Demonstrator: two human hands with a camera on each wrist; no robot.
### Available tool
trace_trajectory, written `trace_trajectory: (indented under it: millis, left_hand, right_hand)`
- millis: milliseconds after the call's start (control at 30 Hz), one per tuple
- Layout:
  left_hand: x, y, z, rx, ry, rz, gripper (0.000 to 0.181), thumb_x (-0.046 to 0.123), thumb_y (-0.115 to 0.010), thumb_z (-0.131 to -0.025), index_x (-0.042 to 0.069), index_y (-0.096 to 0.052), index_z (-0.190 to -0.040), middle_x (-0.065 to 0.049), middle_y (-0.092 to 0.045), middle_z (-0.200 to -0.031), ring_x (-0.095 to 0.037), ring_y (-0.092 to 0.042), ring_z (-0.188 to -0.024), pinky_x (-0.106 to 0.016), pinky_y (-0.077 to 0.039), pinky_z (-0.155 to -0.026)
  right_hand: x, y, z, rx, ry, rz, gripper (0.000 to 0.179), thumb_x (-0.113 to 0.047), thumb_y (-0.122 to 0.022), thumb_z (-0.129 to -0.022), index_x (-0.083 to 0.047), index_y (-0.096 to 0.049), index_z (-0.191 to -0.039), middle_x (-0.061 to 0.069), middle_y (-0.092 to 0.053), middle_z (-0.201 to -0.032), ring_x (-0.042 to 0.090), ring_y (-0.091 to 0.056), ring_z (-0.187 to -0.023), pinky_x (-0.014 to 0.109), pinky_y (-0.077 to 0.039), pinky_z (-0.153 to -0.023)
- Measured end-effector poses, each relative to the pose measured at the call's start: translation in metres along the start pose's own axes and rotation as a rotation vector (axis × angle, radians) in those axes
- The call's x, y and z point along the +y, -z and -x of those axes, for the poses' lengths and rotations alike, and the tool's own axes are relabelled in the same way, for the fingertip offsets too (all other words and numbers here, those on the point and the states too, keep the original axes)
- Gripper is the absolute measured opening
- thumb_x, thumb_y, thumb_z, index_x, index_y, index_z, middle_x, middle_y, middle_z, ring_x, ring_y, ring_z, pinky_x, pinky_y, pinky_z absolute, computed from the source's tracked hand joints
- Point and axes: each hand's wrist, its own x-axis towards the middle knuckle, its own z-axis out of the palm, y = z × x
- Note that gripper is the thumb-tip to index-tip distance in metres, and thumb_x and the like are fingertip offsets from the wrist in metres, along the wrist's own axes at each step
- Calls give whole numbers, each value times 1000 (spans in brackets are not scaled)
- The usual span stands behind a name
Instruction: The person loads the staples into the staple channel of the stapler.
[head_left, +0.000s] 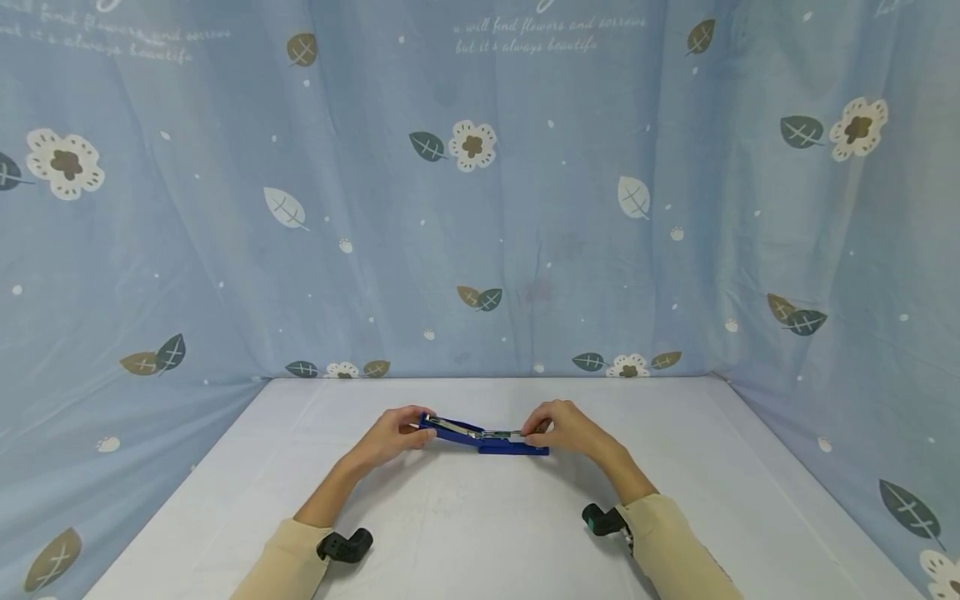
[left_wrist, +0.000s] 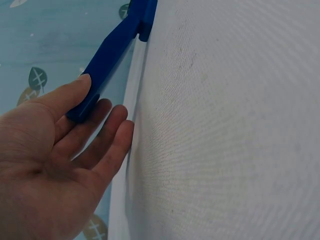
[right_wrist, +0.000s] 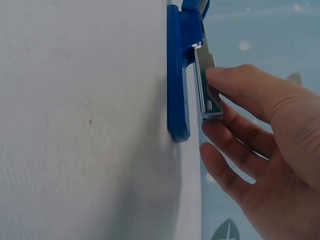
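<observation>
A blue stapler [head_left: 513, 448] stands opened wide at the middle of the table, its base low on the white surface. Its top cover [left_wrist: 111, 56] is swung over to the left and slants upward. My left hand [head_left: 392, 435] pinches the end of that cover between thumb and fingers, the other fingers spread below. On the right, my right hand [head_left: 566, 427] pinches the metal staple magazine [right_wrist: 206, 82] near its free end, thumb on one side and fingers on the other. In the right wrist view, a gap separates the magazine from the blue base [right_wrist: 175, 95].
A white cloth covers the table [head_left: 465, 533]. Blue patterned curtains [head_left: 390, 208] hang behind it and along both sides. Black wrist devices [head_left: 345, 546] sit at both sleeve cuffs.
</observation>
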Motion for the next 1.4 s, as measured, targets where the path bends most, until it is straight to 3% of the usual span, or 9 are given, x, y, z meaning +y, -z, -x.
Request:
trace_trajectory:
  millis: [267,467,600,1033,1400]
  left_hand:
    - [-1,0,0,-5,1,2,41,18,-67,-94,-1,-57,-129,-24,-69,-112,-37,-71,-94,-30,-59,-76]
    - [-1,-1,1,-5,-13,19,40,13,-65,-95,-4,-55,-130,-28,-66,-114,-41,-69,-96,-35,-59,-77]
    - [0,-1,1,2,-17,38,40,11,-64,-95,-6,-54,-130,-29,-66,-114,-43,-69,-95,-38,-59,-77]
    - [1,-1,-1,-7,7,15,41,18,-67,-94,-2,-57,-129,-24,-68,-112,-38,-70,-94,-34,-59,-78]
    - [6,2,-3,-15,-17,42,49,17,-67,-94,-7,-51,-134,-25,-66,-116,-43,-68,-101,-40,-59,-80]
  right_hand:
    - [4,7,7,3,6,-25,9,-14,-75,-86,-10,-74,-94,-4,-72,-89,9,-64,-79,22,-52,-73]
    - [8,7,10,5,-17,-47,10,-17,-76,-86,-14,-72,-94,-5,-72,-90,10,-64,-81,22,-51,-73]
    - [9,8,11,13,-24,-68,18,-18,-76,-86,-9,-70,-101,-1,-71,-91,13,-63,-82,23,-51,-73]
    - [18,5,13,8,-74,-62,20,-21,-77,-85,-9,-74,-100,-3,-71,-86,9,-60,-75,21,-49,-67]
    - [23,2,11,4,-84,-74,21,-26,-78,-85,-11,-75,-99,-4,-73,-87,8,-63,-77,22,-51,-69]
